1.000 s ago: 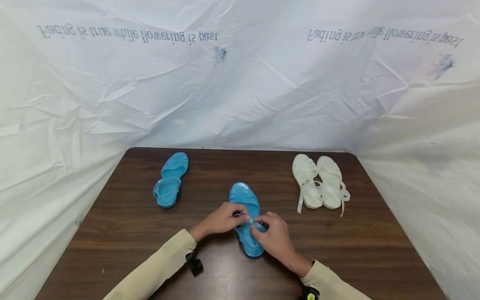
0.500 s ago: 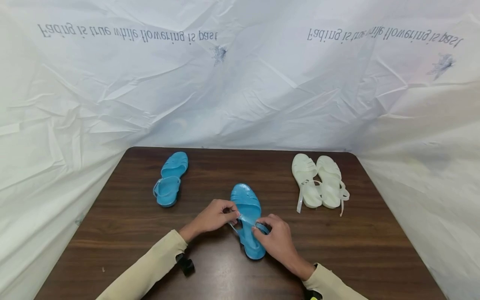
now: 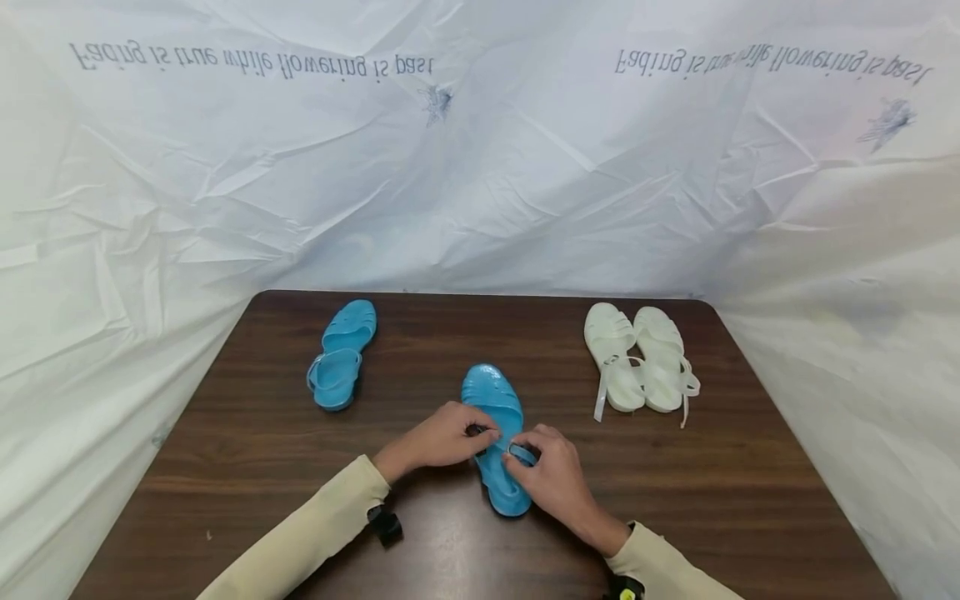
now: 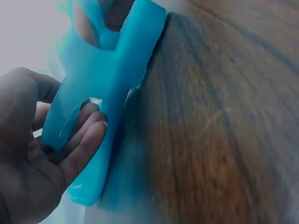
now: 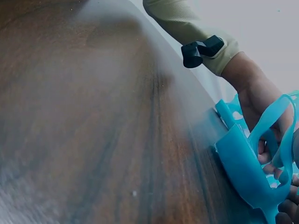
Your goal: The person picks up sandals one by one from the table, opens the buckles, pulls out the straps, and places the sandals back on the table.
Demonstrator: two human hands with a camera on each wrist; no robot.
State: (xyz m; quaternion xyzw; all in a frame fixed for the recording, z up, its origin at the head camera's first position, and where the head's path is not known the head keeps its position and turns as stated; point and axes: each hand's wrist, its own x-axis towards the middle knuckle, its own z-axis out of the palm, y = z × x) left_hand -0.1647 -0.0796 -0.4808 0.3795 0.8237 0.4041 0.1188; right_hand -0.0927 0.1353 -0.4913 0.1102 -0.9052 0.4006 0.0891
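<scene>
A blue jelly sandal (image 3: 489, 385) lies on the table in the head view, toe pointing away and heel nearest the person. My left hand (image 3: 448, 437) pinches its loose ankle strap (image 4: 60, 123) over the left side of the sole. Opposite it, my right hand (image 3: 553, 473) holds the other strap end, curved with a small buckle (image 3: 517, 450). The two strap ends look close together but apart. In the right wrist view the heel strap loop (image 5: 273, 116) stands up, and my right hand (image 5: 289, 210) is mostly cut off by the frame edge.
The matching blue sandal (image 3: 337, 367) lies at the back left of the wooden table (image 3: 225, 467). At the back right sit two white sandals (image 3: 609, 329), side by side with loose straps. White sheeting (image 3: 480, 167) hangs behind the table.
My left hand drew back left with the strap half a second ago, then came in again over the sandal toward my right hand. My right hand has stayed almost in place.
</scene>
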